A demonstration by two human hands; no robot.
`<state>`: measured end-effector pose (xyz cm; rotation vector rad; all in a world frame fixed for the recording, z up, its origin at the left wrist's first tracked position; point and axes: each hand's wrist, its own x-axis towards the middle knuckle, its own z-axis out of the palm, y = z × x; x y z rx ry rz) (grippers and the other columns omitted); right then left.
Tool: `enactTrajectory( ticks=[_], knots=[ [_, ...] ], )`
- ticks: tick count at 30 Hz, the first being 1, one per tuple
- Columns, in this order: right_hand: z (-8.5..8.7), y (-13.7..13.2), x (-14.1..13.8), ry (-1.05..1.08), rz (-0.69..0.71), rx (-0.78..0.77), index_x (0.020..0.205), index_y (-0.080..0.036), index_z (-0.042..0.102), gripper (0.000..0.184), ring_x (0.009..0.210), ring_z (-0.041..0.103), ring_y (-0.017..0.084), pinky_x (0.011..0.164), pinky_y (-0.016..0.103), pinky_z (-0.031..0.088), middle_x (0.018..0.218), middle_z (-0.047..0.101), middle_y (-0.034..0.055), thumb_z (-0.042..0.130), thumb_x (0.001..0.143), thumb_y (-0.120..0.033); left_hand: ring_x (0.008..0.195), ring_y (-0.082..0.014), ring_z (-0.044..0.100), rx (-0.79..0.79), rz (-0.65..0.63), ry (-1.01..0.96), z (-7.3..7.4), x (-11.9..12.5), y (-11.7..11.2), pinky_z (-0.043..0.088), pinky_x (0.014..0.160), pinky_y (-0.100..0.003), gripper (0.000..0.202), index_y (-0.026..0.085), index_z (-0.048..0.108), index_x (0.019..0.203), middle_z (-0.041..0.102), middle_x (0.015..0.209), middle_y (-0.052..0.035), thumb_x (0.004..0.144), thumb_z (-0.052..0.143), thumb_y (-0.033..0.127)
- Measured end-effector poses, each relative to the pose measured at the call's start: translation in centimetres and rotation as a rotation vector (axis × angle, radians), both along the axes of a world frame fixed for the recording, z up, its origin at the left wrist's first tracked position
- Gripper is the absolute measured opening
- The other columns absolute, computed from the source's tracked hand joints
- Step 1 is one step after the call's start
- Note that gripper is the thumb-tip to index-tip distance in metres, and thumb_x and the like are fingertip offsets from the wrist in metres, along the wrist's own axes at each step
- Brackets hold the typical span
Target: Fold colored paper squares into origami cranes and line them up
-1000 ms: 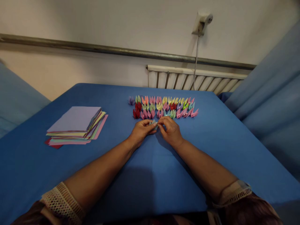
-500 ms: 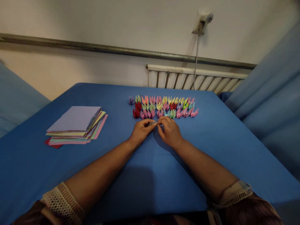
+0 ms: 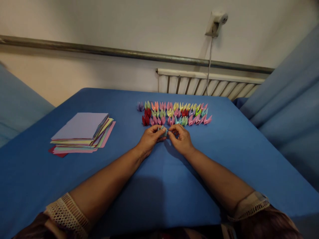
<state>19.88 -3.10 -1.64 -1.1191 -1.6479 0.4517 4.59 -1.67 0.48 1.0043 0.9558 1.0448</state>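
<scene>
My left hand [image 3: 149, 138] and my right hand [image 3: 181, 139] meet at the middle of the blue table [image 3: 159, 186]. Both pinch a small light blue folded paper piece [image 3: 164, 131] between their fingertips, just above the tabletop. Right behind them lie rows of several small folded paper pieces [image 3: 174, 113] in pink, red, yellow, green and purple. A stack of coloured paper sheets [image 3: 82, 132], with a lilac sheet on top, rests to the left, well away from my left hand.
A white radiator [image 3: 209, 84] and a metal rail [image 3: 124, 53] run along the wall behind the table. A wall socket with a hanging cord [image 3: 214, 23] is above the radiator. Blue fabric [image 3: 289, 96] rises at the right, and more at the left edge.
My hands have stayed in place; the fingers have shifted slightly on the small folded piece, which now stands up a little more between them.
</scene>
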Motion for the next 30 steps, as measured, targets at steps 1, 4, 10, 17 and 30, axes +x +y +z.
enactTrajectory(
  ticks=[1, 4, 10, 17, 30],
  knots=[
    [0.05, -0.02, 0.00, 0.002, 0.002, -0.016, 0.086, -0.020, 0.060, 0.006, 0.068, 0.057, 0.014, 0.063, 0.026, 0.047, 0.082, 0.060, 0.0014, 0.057, 0.081, -0.020, 0.072, -0.0096, 0.058, -0.021, 0.003, -0.024, -0.04, -0.04, 0.04, 0.051, 0.073, -0.025, 0.027, 0.017, 0.065, 0.078, 0.060, 0.077, 0.0023, 0.067, 0.080, 0.036],
    [0.30, -0.12, -0.02, -0.011, 0.013, -0.024, 0.086, -0.020, 0.062, 0.007, 0.068, 0.057, 0.014, 0.061, 0.025, 0.045, 0.082, 0.060, 0.0014, 0.059, 0.080, -0.022, 0.073, -0.0094, 0.058, -0.047, 0.002, -0.073, -0.18, -0.14, 0.14, 0.052, 0.074, -0.026, 0.027, 0.017, 0.064, 0.078, 0.059, 0.078, 0.0026, 0.066, 0.081, 0.035],
    [0.37, -0.13, -0.19, 0.026, 0.029, -0.010, 0.079, -0.021, 0.061, 0.008, 0.069, 0.058, 0.014, 0.068, 0.027, 0.048, 0.078, 0.061, 0.0009, 0.056, 0.085, -0.023, 0.074, -0.0097, 0.058, -0.039, -0.017, -0.037, -0.44, -0.11, 0.10, 0.050, 0.072, -0.024, 0.027, 0.017, 0.066, 0.082, 0.061, 0.081, 0.0008, 0.069, 0.079, 0.037],
    [-0.06, -0.01, -0.27, 0.023, 0.045, 0.003, 0.077, -0.021, 0.060, 0.010, 0.068, 0.058, 0.014, 0.066, 0.026, 0.047, 0.077, 0.059, 0.0007, 0.054, 0.085, -0.021, 0.074, -0.0100, 0.057, -0.018, -0.019, -0.016, -0.24, 0.05, -0.09, 0.049, 0.072, -0.024, 0.027, 0.016, 0.066, 0.079, 0.060, 0.081, 0.0010, 0.068, 0.079, 0.037],
    [-0.41, 0.03, -0.53, 0.023, 0.104, 0.029, 0.082, -0.021, 0.061, 0.001, 0.075, 0.058, 0.015, 0.071, 0.028, 0.049, 0.086, 0.060, 0.0021, 0.061, 0.082, -0.020, 0.069, -0.0090, 0.055, -0.077, 0.042, -0.147, 0.11, 0.47, -0.31, 0.045, 0.069, -0.022, 0.025, 0.016, 0.061, 0.073, 0.057, 0.073, 0.0033, 0.065, 0.080, 0.031]
  ],
)
